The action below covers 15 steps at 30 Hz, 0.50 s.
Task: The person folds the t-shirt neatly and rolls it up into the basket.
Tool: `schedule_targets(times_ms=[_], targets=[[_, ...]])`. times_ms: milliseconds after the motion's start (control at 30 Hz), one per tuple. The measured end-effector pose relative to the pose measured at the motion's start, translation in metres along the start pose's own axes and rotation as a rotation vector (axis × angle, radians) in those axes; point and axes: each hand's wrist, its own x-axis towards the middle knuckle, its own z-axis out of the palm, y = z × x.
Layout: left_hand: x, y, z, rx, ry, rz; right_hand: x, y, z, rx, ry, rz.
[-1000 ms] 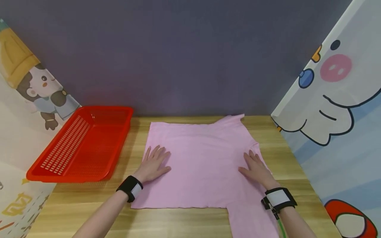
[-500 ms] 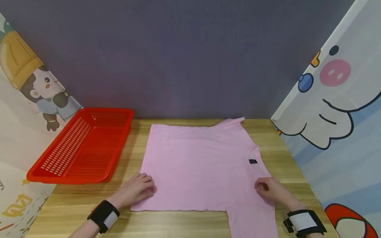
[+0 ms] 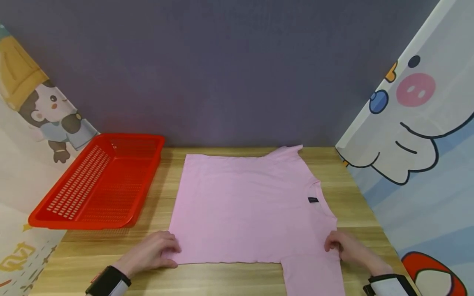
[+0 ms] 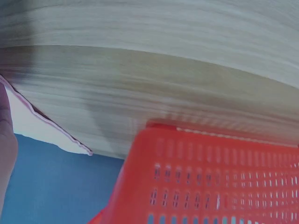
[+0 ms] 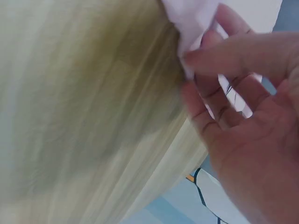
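A pink T-shirt [image 3: 244,205] lies spread on the wooden table, its neckline with a small dark label toward the right. One sleeve reaches toward the near edge of the view. My left hand [image 3: 153,251], fingers curled, holds the shirt's near-left hem corner and covers it; in the left wrist view only a sliver of that hand [image 4: 5,140] shows beside the hem. At the shirt's right shoulder edge, below the neckline, my right hand [image 3: 348,248] pinches the cloth. The right wrist view has its thumb and fingers around the pink edge.
A red plastic basket [image 3: 96,224] with perforated walls stands on the left of the table [image 3: 222,279]. A dark grey panel [image 3: 237,74] rises behind, and cartoon-printed panels [image 3: 437,135] flank both sides. Each wrist wears a black band.
Both hands were spread flat on the shirt. They have drawn back toward the near side and outward, fingers curling at the hem corner and shoulder edge. The neck label has come into sight.
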Motion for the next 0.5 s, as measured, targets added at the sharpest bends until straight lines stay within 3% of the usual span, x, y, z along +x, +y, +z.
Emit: schedule_targets(times_ms=[133,400,500], targets=[[-0.0038,-0.0007,-0.0022,-0.019,0.005,0.043,-0.0103,0.0023,0.0059,-0.048,0.081,-0.106],[-0.0034,0.0042,-0.0053,-0.028,-0.033,0.032,-0.0104,0.0054,0.006,0.057,0.025,0.002],[-0.0017,0.0068,-0.0071,-0.091,-0.068,-0.011,-0.0097,0.0063,0.0017,0.122,-0.035,0.032]])
